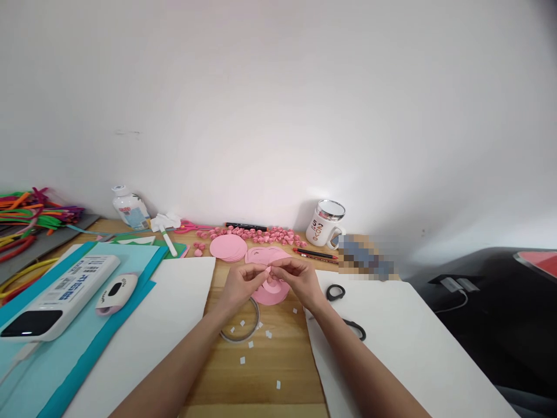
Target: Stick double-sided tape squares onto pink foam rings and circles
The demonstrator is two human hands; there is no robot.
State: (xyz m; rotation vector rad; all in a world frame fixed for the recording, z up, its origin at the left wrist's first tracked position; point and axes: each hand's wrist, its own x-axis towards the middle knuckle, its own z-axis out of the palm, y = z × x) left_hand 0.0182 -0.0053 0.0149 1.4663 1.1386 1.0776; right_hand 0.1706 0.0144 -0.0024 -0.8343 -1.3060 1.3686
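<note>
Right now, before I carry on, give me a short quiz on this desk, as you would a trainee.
1. True or false: the mug stands on the white sheet beside the scissors.
2. Multiple choice: the tape ring lies A) on the wooden table under the wrist of the left hand, B) on the blue paper, C) against the mug.
3. Fill in: the fingers of the left hand and right hand pinch a small pale piece above ____ paper discs.
Key: 1 false; 2 A; 3 pink.
</note>
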